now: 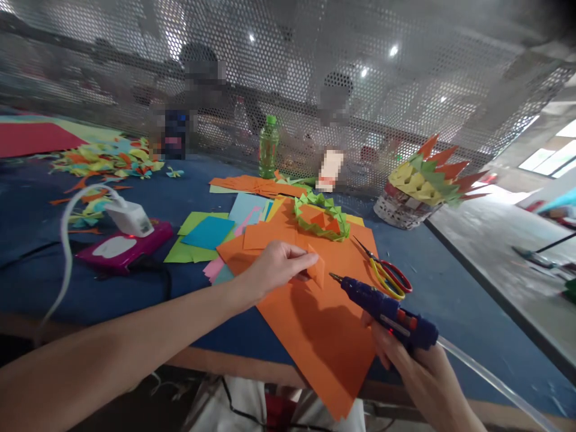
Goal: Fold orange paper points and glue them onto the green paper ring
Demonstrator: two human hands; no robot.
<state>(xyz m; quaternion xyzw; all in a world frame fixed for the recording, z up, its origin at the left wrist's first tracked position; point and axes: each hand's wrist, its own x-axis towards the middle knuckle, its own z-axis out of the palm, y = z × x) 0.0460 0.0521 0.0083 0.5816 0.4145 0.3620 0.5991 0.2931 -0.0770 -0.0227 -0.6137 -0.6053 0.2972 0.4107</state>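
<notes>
Behind a perforated metal screen people are dimly visible; in front of it, a blue table carries papercraft at several stages. Most complete, it seems, is the paper basket at the right, ringed with yellow, green and orange points. The green folded-paper ring looks assembled too, with orange folded pieces lying inside it. The work in hand appears partway: the left hand pinches an orange folded piece over the orange sheets, while the right hand grasps a hot glue gun, its nozzle near that piece but apart. No glue can be made out on it, and it is attached to nothing yet. Blue and green squares lie flat and unfolded, and the scissors rest unused.
</notes>
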